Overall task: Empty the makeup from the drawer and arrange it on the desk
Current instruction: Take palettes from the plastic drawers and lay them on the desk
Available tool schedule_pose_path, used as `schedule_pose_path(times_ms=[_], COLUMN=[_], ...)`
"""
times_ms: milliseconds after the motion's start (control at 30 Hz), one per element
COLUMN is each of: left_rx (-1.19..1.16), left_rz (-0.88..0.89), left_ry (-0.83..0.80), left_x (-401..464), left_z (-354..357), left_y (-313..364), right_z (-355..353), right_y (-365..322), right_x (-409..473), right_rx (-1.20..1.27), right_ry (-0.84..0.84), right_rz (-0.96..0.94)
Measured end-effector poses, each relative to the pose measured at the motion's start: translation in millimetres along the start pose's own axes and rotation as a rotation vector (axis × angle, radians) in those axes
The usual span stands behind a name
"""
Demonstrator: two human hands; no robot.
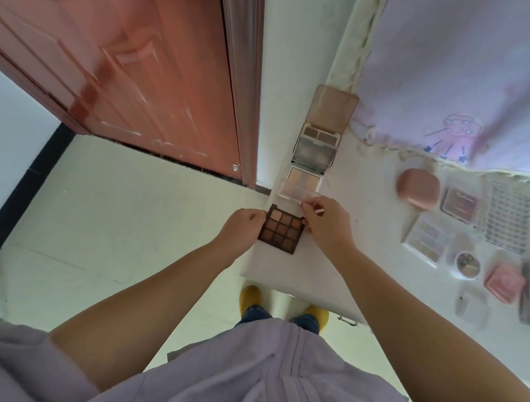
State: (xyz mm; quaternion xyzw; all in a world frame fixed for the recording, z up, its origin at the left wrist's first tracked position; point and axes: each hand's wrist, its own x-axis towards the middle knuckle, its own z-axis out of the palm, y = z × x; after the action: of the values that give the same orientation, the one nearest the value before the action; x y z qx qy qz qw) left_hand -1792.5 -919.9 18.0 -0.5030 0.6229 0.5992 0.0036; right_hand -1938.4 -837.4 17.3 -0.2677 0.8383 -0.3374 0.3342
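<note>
A: Item: dark palette [282, 229], open, on the table [324, 272] at its edge, nearest in a row with the clear palette [301, 185] just beyond.

B: Hands?

A: Left hand [241, 227] pinches its left side; right hand [325, 222] pinches its far right corner, touching the clear palette.

B: Handling?

A: Likely best squared to the clear palette, kept flat, nudged inboard from the edge.

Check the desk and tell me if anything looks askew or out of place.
One thing stands out: the dark eyeshadow palette, gripped by the left hand and right hand, sits at the desk corner with its left side overhanging the edge. The other palettes lie fully on the desk.
</note>
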Motion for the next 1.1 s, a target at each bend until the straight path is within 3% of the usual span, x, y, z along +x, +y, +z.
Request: schedule_pose_path(times_ms=[167, 233, 300, 400, 467, 600, 733, 933, 1100], left_rx=[0.051, 0.081, 0.034, 0.041, 0.049, 0.203, 0.300, 0.171, -0.109], left_rz=[0.050, 0.193, 0.383, 0.663, 0.728, 0.465, 0.204, 0.181, -0.018], left_ry=[0.081, 0.264, 0.346, 0.232, 0.118, -0.091, -0.148, -0.106, -0.120], left_x=[-4, -9, -17, -22, -16, 24, 62, 81, 78], left_z=[-6, -5, 4, 36, 68, 134, 173, 196, 194], left_y=[5, 22, 49, 91, 115, 145, 151, 162, 165], right_z=[-13, -31, -58, -109, -142, -184, -191, -194, -196], right_y=[-4, -2, 8, 24, 35, 52, 66, 80, 73], right_x=[-8, -10, -10, -4, 6, 29, 54, 87, 94], right_rx=[0.044, 0.058, -0.001, -0.094, -0.187, -0.405, -0.644, -0.813, -0.994], right_ry=[-0.021, -0.020, 0.046, 0.206, 0.232, 0.123, -0.058, -0.192, -0.248], right_rz=[-0.054, -0.075, -0.110, -0.112, -0.075, 0.001, -0.109, -0.344, -0.468])
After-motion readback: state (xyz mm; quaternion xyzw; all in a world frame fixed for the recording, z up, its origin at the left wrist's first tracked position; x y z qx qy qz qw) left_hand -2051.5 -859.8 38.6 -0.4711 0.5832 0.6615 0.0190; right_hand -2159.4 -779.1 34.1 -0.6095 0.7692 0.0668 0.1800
